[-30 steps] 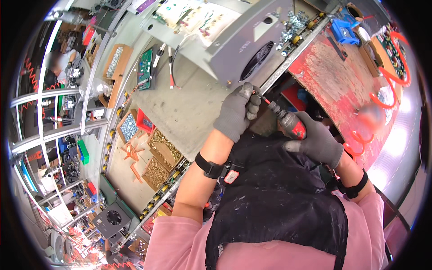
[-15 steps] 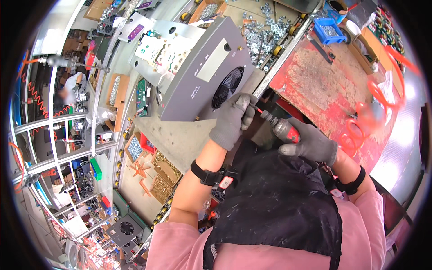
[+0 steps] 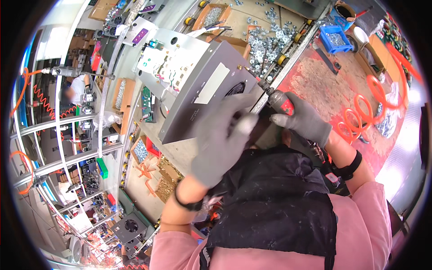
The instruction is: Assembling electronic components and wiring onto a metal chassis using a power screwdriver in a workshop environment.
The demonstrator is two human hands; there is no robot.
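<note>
My right hand (image 3: 308, 119), in a grey glove, is closed around a black and red air screwdriver (image 3: 282, 102). Its bit end points up and left at the lower right corner of a dark grey metal panel (image 3: 180, 114), near a brass-coloured post (image 3: 243, 68). Whether the bit touches anything is hard to make out. My left hand (image 3: 220, 139), also gloved and blurred by motion, hovers in front of the panel. A gap shows between its thumb and fingers, and no object is visible there. It covers much of the panel's round fan grille (image 3: 235, 88). Behind the panel stands a white board with wiring (image 3: 168, 63).
Loose nuts (image 3: 270, 47) lie at the far side, beside a metal rail with rollers (image 3: 282, 60). A blue bin (image 3: 334, 38) stands on the worn red table (image 3: 310, 83). An orange coiled hose (image 3: 360, 110) hangs at right. Boxes of fasteners (image 3: 168, 168) sit at left.
The left hand has left the screwdriver's bit and moved left in front of the panel. The right hand has raised the screwdriver toward the panel's corner. The view has shifted slightly.
</note>
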